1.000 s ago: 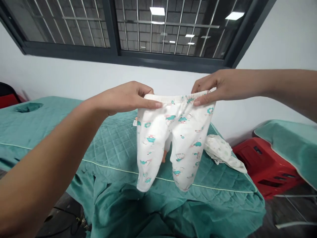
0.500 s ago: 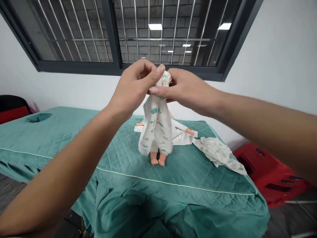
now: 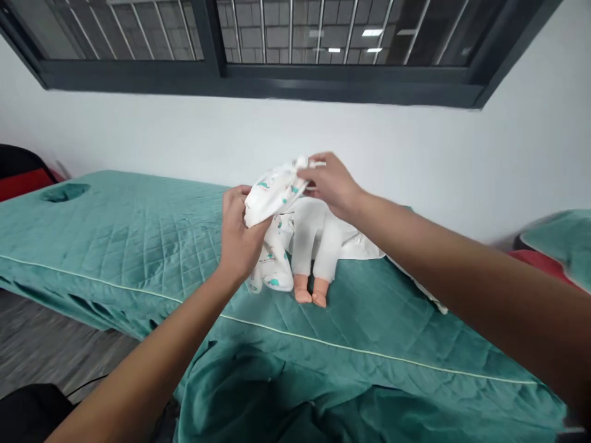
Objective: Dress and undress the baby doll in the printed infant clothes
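Observation:
A white baby garment (image 3: 276, 192) with a green print is stretched between my two hands above the bed. My left hand (image 3: 242, 231) is closed round its lower left side, thumb in front. At its upper right end, my right hand (image 3: 330, 181) pinches the cloth between thumb and fingers. Part of the garment hangs down beside the legs of a baby doll (image 3: 325, 246). The doll lies on its back in white clothing, its bare feet towards me. Its head and upper body are hidden behind my right hand and the cloth.
A green quilted bed cover (image 3: 152, 227) with a face hole (image 3: 65, 192) at the left lies under everything. White cloth (image 3: 362, 247) is spread beside the doll; another printed cloth (image 3: 434, 298) is mostly behind my right forearm. A barred window (image 3: 295, 37) is above.
Both hands have come down, and my left hand has moved apart from the right. The garment, earlier hanging from both hands, is now drawn out between them. The view has tilted down.

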Tool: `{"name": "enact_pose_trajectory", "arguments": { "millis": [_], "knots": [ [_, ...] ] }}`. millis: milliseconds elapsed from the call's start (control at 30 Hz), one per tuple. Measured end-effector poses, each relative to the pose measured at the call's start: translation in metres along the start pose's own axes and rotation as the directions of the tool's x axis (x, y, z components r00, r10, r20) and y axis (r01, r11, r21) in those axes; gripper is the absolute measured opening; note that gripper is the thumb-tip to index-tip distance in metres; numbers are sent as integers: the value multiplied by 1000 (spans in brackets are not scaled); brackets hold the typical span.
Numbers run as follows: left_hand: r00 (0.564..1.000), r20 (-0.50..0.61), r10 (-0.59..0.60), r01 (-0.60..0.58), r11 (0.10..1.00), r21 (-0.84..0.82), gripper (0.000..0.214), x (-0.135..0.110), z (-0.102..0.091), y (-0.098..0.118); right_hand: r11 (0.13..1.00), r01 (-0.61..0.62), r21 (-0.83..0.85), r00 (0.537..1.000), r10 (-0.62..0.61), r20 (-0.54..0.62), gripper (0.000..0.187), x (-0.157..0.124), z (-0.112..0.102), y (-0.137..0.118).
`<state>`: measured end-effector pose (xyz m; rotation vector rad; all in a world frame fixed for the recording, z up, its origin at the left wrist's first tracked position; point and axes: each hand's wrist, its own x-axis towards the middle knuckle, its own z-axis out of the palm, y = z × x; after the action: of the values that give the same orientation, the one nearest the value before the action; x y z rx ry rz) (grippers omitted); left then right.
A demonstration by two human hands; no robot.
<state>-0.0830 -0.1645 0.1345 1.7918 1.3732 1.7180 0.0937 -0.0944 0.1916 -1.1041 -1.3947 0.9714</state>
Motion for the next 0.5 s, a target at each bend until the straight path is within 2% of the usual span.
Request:
{"name": "enact_pose_trajectory", "arguments": {
  "millis": [67,133,200,267,300,367,433,500],
  "knots": [
    [1000,-18,-15,15,1000,-26,16,2,-3,-5,994,-102,-48,994,101,-35,37,7,-4,40],
    [986,31,-163,163,987,1,13,9,0,-15,984,-109,-142,991,97,-91,30,18,-13,71],
    [926,129,-355,346,934,87,16,17,11,-31,949,-48,-312,986,-5,-166,24,34,-25,94],
    [830,280,-483,442,875,199,25,22,27,-51,862,13,-507,970,-135,-204,27,53,-40,113],
    [785,357,-506,437,861,259,31,22,36,-60,810,22,-587,962,-176,-207,33,61,-47,122],
    [757,482,-441,321,893,314,42,21,53,-72,729,-30,-684,961,-168,-221,48,76,-61,138],
    [740,567,-363,249,930,271,50,18,68,-76,701,-167,-693,960,-44,-275,66,88,-76,153],
    [705,607,-367,308,929,205,54,18,83,-77,705,-287,-649,947,108,-302,82,99,-89,165]
  ]
}}
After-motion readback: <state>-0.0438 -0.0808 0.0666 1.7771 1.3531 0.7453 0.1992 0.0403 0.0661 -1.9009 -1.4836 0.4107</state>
